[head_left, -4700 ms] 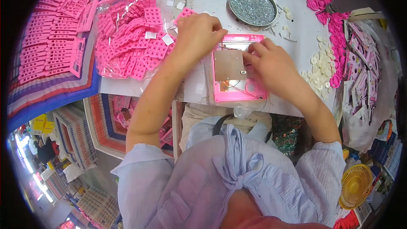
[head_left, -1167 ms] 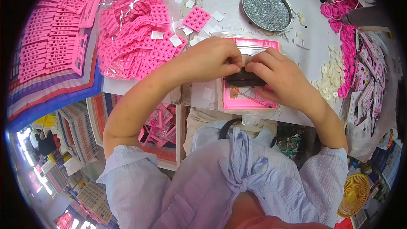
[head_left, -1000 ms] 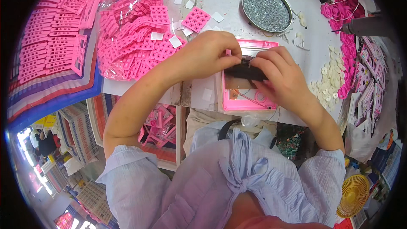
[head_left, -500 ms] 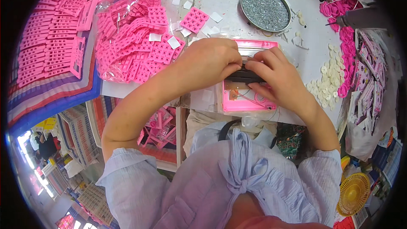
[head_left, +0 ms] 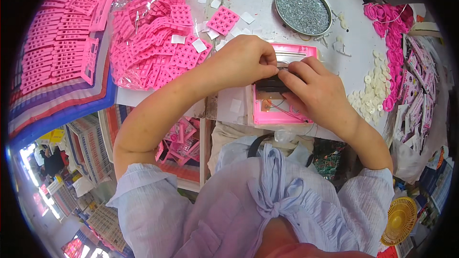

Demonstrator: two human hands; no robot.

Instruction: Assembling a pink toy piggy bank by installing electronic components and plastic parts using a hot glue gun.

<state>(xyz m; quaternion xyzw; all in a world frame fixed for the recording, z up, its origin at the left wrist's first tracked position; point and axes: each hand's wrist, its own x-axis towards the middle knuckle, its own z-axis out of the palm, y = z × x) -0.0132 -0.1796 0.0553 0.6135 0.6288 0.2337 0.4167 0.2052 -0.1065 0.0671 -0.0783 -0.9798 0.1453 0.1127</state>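
Left hand and right hand meeting over a flat pink case near the front edge of the worktop. Both sets of fingertips pinched together on a small dark strip lying across the case; cannot tell what the strip is, most of it covered by fingers. Much of the case hidden too: only its upper rim, lower part and thin wires inside showing. Further back toward the far edge, a round metal tin of tiny grey parts, too small to tell apart. Toward the left edge, a clear bag heaped with pink grid pieces, one loose grid piece just beside it, small white paper squares scattered near. Beyond, rows of pink frames, bent by the lens and cut off at the rim. Toward the right edge, a scatter of pale round discs and pink rings, partly lost at the rim.
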